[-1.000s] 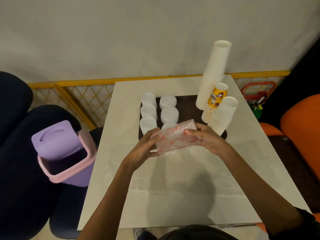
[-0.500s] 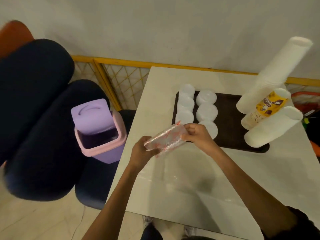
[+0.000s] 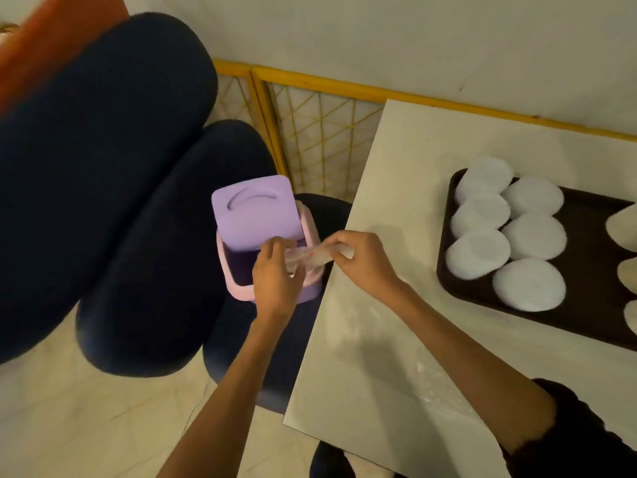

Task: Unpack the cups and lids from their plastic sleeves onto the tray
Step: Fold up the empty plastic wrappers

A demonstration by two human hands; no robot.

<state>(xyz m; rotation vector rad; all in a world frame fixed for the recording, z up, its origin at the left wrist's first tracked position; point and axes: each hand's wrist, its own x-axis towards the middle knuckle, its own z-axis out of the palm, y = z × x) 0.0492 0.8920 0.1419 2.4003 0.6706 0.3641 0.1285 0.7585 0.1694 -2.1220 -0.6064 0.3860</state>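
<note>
The emptied plastic sleeve (image 3: 308,258), clear with red print, sits at the centre of the frame, scrunched into a narrow twist. Half a second ago it was a flatter packet held above the table beside the tray; now it is past the table's left edge, directly over the open mouth of the bin (image 3: 234,282). The left hand (image 3: 275,274) curls its fingers round the sleeve's left end, and the right hand (image 3: 365,263) pinches the right end between thumb and fingertips.

The bin's lilac lid stands tipped up behind the hands. At the right, six stacks of white lids (image 3: 477,253) stand in two rows on the dark tray (image 3: 586,305), unchanged. The view has swung left, so only slivers of the cups (image 3: 624,229) show at the right edge. The white table (image 3: 379,357) fills the lower right, a dark blue chair (image 3: 138,236) the left, and a yellow fence (image 3: 310,108) runs behind.
</note>
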